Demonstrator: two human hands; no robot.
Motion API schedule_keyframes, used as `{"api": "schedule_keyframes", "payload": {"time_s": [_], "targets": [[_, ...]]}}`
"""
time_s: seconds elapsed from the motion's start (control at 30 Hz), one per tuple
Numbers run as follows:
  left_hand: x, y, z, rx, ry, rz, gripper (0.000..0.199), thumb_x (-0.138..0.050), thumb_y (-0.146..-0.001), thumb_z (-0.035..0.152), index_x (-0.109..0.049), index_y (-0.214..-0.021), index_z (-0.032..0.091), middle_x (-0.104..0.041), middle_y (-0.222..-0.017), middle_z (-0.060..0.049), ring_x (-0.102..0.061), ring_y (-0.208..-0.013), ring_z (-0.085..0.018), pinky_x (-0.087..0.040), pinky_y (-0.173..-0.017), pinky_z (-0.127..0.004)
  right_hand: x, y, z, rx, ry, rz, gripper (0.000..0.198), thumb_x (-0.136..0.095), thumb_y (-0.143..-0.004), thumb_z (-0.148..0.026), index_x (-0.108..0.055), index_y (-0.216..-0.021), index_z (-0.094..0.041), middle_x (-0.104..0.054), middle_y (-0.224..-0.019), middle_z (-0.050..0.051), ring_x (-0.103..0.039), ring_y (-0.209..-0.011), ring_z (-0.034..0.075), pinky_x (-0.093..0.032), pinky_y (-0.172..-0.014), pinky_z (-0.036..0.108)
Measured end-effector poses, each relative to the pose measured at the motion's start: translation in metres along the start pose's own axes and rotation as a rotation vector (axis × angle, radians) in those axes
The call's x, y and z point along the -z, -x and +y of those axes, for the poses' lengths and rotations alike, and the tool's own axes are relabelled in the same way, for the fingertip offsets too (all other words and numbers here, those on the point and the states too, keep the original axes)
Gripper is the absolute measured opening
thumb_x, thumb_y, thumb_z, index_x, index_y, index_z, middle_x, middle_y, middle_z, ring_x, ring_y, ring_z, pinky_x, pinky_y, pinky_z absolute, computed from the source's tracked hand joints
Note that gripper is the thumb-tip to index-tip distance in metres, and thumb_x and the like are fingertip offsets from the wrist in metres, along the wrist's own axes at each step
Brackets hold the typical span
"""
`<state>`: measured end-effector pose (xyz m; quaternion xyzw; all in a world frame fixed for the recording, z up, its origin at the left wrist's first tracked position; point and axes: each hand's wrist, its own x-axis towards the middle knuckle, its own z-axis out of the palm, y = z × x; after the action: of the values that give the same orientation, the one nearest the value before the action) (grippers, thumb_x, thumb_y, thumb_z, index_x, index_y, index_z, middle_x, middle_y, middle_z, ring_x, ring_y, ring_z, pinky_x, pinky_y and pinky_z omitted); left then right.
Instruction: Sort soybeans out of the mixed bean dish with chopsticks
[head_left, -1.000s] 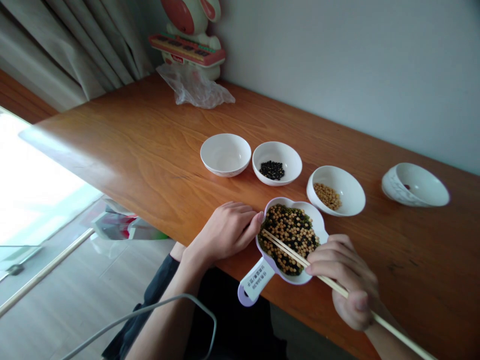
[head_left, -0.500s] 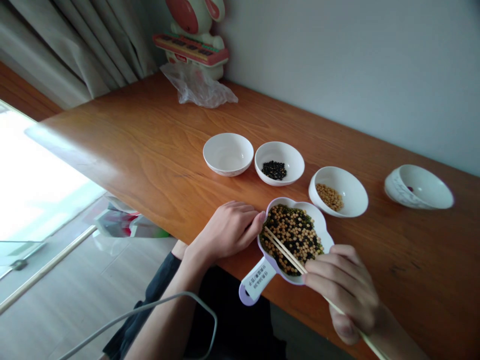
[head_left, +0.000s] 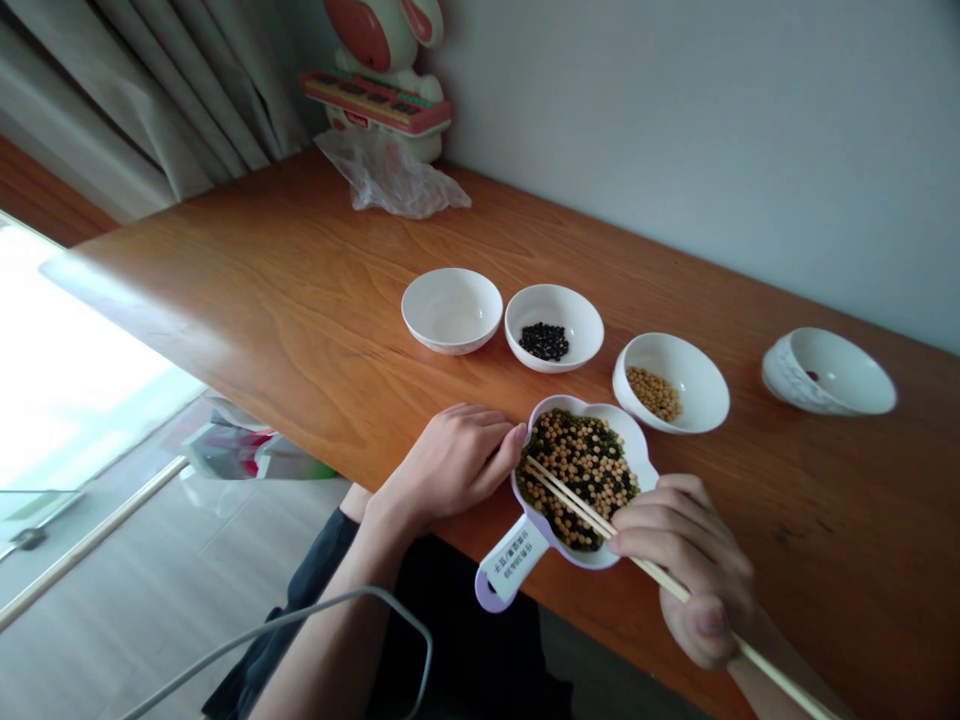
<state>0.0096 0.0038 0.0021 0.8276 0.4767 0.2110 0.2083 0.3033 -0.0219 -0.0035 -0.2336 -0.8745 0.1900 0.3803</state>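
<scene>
A white, purple-rimmed dish (head_left: 639,450) with scalloped sides and a handle lies at the table's front edge. Mixed beans (head_left: 581,470), tan, black and green, cover its bottom. My left hand (head_left: 465,455) is closed at the dish's left side, thumb on the rim; its other fingers are curled and partly hidden. Over the right side, my right hand (head_left: 686,570) grips a pair of wooden chopsticks (head_left: 570,500). Their tips touch the beans near the left rim, close together. Whether a bean is between the tips, I cannot tell.
Behind the dish stand a white bowl (head_left: 451,305), a bowl with black beans (head_left: 577,315) and one with tan beans (head_left: 697,385). A patterned bowl (head_left: 847,370) with something dark red is farther right. A plastic bag (head_left: 397,180) and toy keyboard (head_left: 382,100) sit at the back.
The view has shifted slightly. My right hand has turned a little on the chopsticks, its thumb now higher along them. The tips stay among the beans at the left, and my left hand keeps its place.
</scene>
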Motion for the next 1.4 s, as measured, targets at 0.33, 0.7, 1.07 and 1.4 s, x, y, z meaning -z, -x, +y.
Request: {"api": "schedule_keyframes", "payload": {"time_s": [0.33, 0.7, 1.07, 1.4], "targets": [[0.001, 0.0, 0.0, -0.017, -0.002, -0.002, 0.046, -0.03, -0.114, 0.033, -0.053, -0.076, 0.02, -0.067, -0.079, -0.003, -0.058, -0.072, -0.017, -0.043, -0.08, -0.033, -0.004, 0.0, 0.003, -0.138, -0.105, 0.084, 0.064, -0.019, -0.11, -0.055, -0.071, -0.092, -0.022, -0.075, -0.081, 0.005, -0.068, -0.075, 0.023, -0.039, -0.082, 0.047], [-0.002, -0.001, -0.001, -0.016, -0.007, 0.011, 0.047, -0.03, -0.114, 0.033, -0.053, -0.075, 0.021, -0.067, -0.077, -0.003, -0.058, -0.069, -0.016, -0.042, -0.077, -0.032, -0.003, -0.003, 0.001, -0.196, -0.172, 0.14, 0.067, -0.021, -0.108, -0.06, -0.072, -0.087, -0.022, -0.072, -0.076, 0.005, -0.065, -0.072, 0.024, -0.038, -0.08, 0.047], [-0.006, -0.004, -0.002, -0.03, -0.021, 0.075, 0.049, -0.032, -0.113, 0.033, -0.055, -0.071, 0.02, -0.068, -0.073, -0.003, -0.059, -0.065, -0.016, -0.038, -0.068, -0.031, 0.031, -0.051, 0.005, -0.394, -0.268, 0.101, 0.08, -0.013, -0.105, -0.071, -0.072, -0.077, -0.025, -0.069, -0.07, 0.004, -0.062, -0.071, 0.023, -0.044, -0.074, 0.041], [-0.004, -0.001, -0.002, -0.007, 0.024, 0.04, 0.049, -0.03, -0.114, 0.035, -0.053, -0.073, 0.02, -0.068, -0.076, -0.003, -0.059, -0.069, -0.016, -0.041, -0.074, -0.03, 0.067, -0.143, -0.034, -0.585, -0.064, -0.177, 0.058, -0.033, -0.11, -0.057, -0.069, -0.08, -0.023, -0.068, -0.074, 0.004, -0.065, -0.074, 0.02, -0.049, -0.073, 0.036]]}}
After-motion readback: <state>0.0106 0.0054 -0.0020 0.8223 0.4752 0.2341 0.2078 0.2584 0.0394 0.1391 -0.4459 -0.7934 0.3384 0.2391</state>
